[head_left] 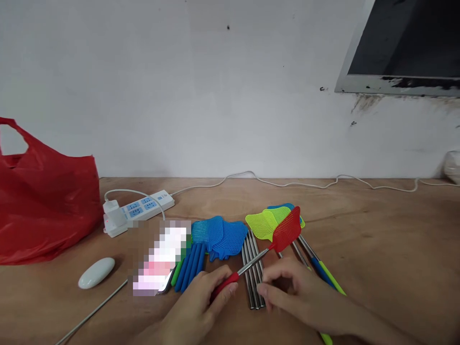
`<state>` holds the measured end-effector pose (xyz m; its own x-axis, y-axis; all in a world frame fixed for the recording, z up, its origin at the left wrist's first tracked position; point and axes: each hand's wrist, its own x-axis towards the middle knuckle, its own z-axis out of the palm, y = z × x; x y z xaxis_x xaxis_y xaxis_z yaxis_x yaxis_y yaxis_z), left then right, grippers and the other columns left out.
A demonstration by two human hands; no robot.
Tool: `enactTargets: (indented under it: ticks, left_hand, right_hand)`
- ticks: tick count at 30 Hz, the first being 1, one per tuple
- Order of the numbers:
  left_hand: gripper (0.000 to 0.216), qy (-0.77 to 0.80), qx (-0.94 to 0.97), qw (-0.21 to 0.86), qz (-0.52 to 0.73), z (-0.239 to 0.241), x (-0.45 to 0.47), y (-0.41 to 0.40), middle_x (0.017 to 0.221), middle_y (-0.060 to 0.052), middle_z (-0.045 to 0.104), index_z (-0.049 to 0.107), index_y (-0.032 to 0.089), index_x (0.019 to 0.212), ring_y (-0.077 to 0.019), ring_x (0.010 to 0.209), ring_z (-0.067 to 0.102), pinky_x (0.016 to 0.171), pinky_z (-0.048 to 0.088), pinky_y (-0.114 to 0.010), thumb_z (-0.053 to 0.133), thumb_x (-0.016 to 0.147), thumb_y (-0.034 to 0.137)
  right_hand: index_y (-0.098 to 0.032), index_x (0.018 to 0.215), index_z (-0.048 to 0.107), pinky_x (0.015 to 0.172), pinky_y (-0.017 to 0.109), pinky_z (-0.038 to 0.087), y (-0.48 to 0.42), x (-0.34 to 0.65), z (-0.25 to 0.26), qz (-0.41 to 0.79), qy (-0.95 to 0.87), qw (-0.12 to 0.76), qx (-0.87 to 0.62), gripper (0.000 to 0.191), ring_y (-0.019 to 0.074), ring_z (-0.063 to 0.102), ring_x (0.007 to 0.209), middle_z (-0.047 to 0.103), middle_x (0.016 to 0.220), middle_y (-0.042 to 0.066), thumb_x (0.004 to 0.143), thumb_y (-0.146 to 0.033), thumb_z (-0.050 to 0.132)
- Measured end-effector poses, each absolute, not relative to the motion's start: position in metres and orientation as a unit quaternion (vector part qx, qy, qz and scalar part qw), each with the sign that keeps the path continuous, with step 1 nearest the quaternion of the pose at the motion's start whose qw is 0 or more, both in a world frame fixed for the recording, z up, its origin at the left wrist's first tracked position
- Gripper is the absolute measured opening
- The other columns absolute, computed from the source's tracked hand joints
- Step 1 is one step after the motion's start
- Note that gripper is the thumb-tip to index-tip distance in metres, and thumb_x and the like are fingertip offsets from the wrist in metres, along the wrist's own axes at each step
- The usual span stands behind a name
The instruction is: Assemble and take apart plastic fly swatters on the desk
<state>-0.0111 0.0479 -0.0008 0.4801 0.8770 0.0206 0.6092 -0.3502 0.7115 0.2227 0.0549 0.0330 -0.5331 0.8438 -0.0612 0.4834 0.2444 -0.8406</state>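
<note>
My left hand (196,299) is closed around the red handle of a fly swatter (286,230), whose steel rod slants up to a red mesh head. Just right of that rod is my right hand (296,287), its fingers loosely bent, thumb and forefinger slightly apart, with nothing visible between them. Below the held swatter lie several steel rods (253,273) side by side. Blue swatter heads (229,238) are piled to their left, with blue handles (191,268) in front. Yellow-green swatter heads (264,224) lie behind the red one. Swatters with blue and yellow-green handles (328,275) extend past my right hand.
A phone (167,258), partly pixelated, lies left of the blue handles. Farther left are a white oval object (96,273), a power strip (143,208) with a plugged-in charger, and a red plastic bag (46,206). A white cable (294,185) runs along the wall.
</note>
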Motion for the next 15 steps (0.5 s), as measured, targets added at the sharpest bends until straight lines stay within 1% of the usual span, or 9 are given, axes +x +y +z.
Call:
enactTargets:
  ticks: [2,3,4,5,6,8,10,12,15]
  left_hand:
    - [0.026,0.466,0.831,0.257,0.16,0.001,-0.015,0.05,0.08,-0.001,0.066,0.055,0.023,0.091,-0.0203,0.072,0.062,0.062,0.038,-0.027,0.038,0.103,0.039]
    - [0.023,0.46,0.85,0.216,0.137,0.002,-0.016,0.051,0.08,-0.001,0.068,0.055,0.023,0.093,-0.0212,0.07,0.064,0.059,0.036,-0.028,0.038,0.103,0.035]
    - [0.02,0.452,0.868,0.172,0.115,0.003,-0.017,0.053,0.081,-0.002,0.07,0.055,0.022,0.095,-0.0221,0.068,0.065,0.055,0.034,-0.028,0.038,0.103,0.031]
    - [0.018,0.445,0.882,0.126,0.093,0.003,-0.018,0.054,0.082,-0.002,0.071,0.054,0.022,0.096,-0.023,0.067,0.066,0.053,0.033,-0.028,0.039,0.103,0.028]
    - [0.016,0.435,0.894,0.082,0.071,0.004,-0.019,0.055,0.082,-0.003,0.071,0.054,0.021,0.097,-0.0238,0.065,0.067,0.051,0.032,-0.029,0.039,0.103,0.024]
    - [0.013,0.416,0.909,0.012,0.031,0.005,-0.02,0.056,0.085,-0.004,0.071,0.054,0.02,0.097,-0.0249,0.066,0.068,0.05,0.035,-0.029,0.042,0.101,0.017]
    - [0.012,0.394,0.919,-0.025,-0.001,0.006,-0.021,0.057,0.087,-0.004,0.071,0.054,0.02,0.094,-0.0254,0.067,0.069,0.053,0.04,-0.03,0.046,0.099,0.012]
    - [0.013,0.386,0.922,-0.033,-0.03,0.007,-0.021,0.056,0.089,-0.005,0.071,0.054,0.02,0.094,-0.0256,0.069,0.069,0.054,0.043,-0.03,0.047,0.098,0.009]
    - [0.012,0.411,0.91,-0.001,-0.06,0.012,-0.02,0.052,0.086,-0.005,0.071,0.054,0.019,0.098,-0.0259,0.065,0.069,0.052,0.042,-0.029,0.045,0.099,0.012]
  right_hand:
    - [-0.018,0.081,0.064,0.069,0.032,0.046,0.054,0.226,0.046,0.209,-0.858,0.247,-0.399,0.025,0.0183,0.058,0.074,0.063,0.077,0.004,0.097,-0.029,0.048]
    - [-0.017,0.09,0.064,0.076,0.036,0.047,0.055,0.225,0.05,0.107,-0.895,0.249,-0.356,0.02,0.0219,0.06,0.084,0.067,0.088,0.007,0.097,-0.024,0.046]
    - [-0.016,0.098,0.063,0.081,0.039,0.046,0.058,0.224,0.051,0.027,-0.922,0.225,-0.315,0.018,0.0253,0.061,0.093,0.068,0.098,0.01,0.097,-0.021,0.046]
    - [-0.016,0.102,0.062,0.082,0.041,0.046,0.062,0.221,0.05,-0.03,-0.937,0.197,-0.286,0.015,0.0277,0.061,0.097,0.068,0.102,0.012,0.097,-0.022,0.048]
    - [-0.015,0.104,0.06,0.079,0.039,0.046,0.066,0.217,0.046,-0.063,-0.945,0.169,-0.273,0.014,0.0277,0.062,0.095,0.068,0.101,0.012,0.096,-0.024,0.052]
    - [-0.015,0.103,0.058,0.065,0.034,0.043,0.072,0.21,0.038,-0.094,-0.953,0.108,-0.267,0.012,0.0249,0.064,0.081,0.069,0.091,0.01,0.096,-0.025,0.055]
    - [-0.018,0.095,0.056,0.052,0.031,0.033,0.076,0.205,0.03,-0.095,-0.956,0.053,-0.273,0.006,0.0213,0.061,0.064,0.068,0.079,0.005,0.098,-0.022,0.052]
    - [-0.02,0.089,0.053,0.048,0.032,0.023,0.078,0.204,0.025,-0.077,-0.958,0.027,-0.277,0.01,0.0193,0.058,0.056,0.066,0.073,0.001,0.099,-0.02,0.051]
    - [-0.022,0.088,0.05,0.047,0.033,0.017,0.08,0.207,0.025,-0.054,-0.962,0.02,-0.268,0.009,0.0187,0.056,0.054,0.065,0.071,0.0,0.097,-0.02,0.053]
